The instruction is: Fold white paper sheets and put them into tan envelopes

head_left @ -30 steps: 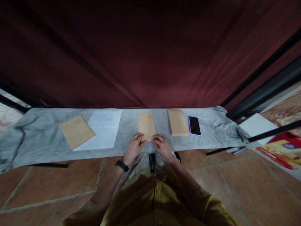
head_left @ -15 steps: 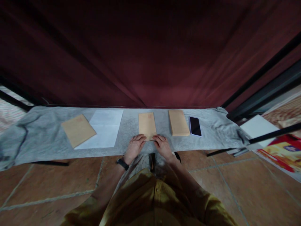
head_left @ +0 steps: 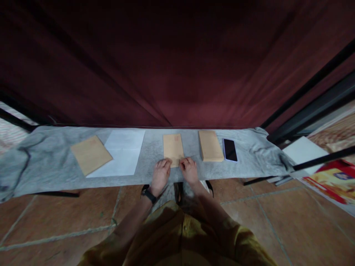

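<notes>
A small brown envelope (head_left: 173,147) lies upright in the middle of a grey cloth (head_left: 149,162) spread on the floor. My left hand (head_left: 161,174), with a black watch on its wrist, rests at the envelope's near left corner with its fingers curled down on the edge. My right hand (head_left: 189,170) presses the near right corner the same way. Both hands touch the envelope's bottom edge and sit close together. What lies under the fingertips is hidden.
A stack of brown envelopes (head_left: 210,145) and a dark phone (head_left: 230,149) lie right of the hands. A white sheet (head_left: 122,152) and a larger brown envelope (head_left: 91,154) lie to the left. A dark red curtain (head_left: 172,66) hangs behind; colourful printed sheets (head_left: 332,179) sit at the right.
Both hands have drawn closer together along the envelope's near edge. The envelope has stayed in place.
</notes>
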Demonstrator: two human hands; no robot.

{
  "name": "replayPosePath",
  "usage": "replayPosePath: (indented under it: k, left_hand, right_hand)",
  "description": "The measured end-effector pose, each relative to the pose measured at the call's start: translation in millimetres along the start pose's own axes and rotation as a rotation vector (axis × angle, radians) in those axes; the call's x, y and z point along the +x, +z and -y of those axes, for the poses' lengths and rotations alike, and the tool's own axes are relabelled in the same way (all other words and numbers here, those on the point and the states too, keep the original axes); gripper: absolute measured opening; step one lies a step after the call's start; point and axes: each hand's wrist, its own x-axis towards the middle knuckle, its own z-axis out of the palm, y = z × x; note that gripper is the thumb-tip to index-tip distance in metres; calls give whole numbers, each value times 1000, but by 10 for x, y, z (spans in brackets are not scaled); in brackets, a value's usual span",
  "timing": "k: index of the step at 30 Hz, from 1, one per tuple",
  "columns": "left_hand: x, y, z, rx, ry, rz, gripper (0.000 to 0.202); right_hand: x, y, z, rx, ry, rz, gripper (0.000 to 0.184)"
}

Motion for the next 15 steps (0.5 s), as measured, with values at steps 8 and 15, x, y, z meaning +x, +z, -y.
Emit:
replayPosePath:
  k: [8, 15]
  left_hand:
    - [-278, 146, -122, 46, 188, 99, 46]
    - [-339, 236, -115, 60, 98, 186, 51]
  right_hand:
    - [-76, -20, 93, 20, -64, -69, 19]
    - [-281, 29, 429, 146, -237, 7, 39]
